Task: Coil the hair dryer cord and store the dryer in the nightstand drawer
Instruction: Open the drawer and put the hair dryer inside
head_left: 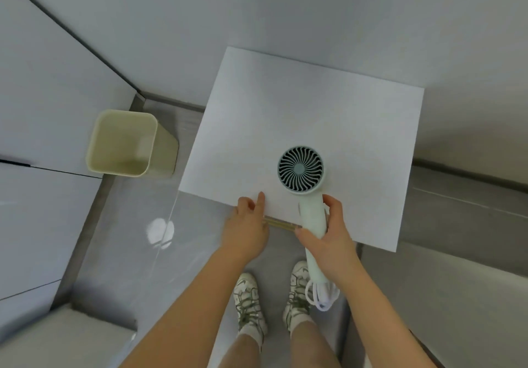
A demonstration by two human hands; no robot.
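Looking straight down from the head camera, the right hand (328,233) wraps around the handle of the hair dryer (300,169). The dryer's round grille end rests on the white surface of the nightstand (300,96), near the front edge. It is probably parked there to take the weight while the drawer is dealt with. The cord (322,293) hangs below the handle in a tight white bundle, so coiling looks done. The left hand (245,224) sits at the front edge with 1 finger straight on top. Its other fingers curl down by the left end of the brass drawer handle (283,223), but whether they grip it is hidden. The drawer looks closed. A pale bin (125,144) stands on the floor to the left, well apart.
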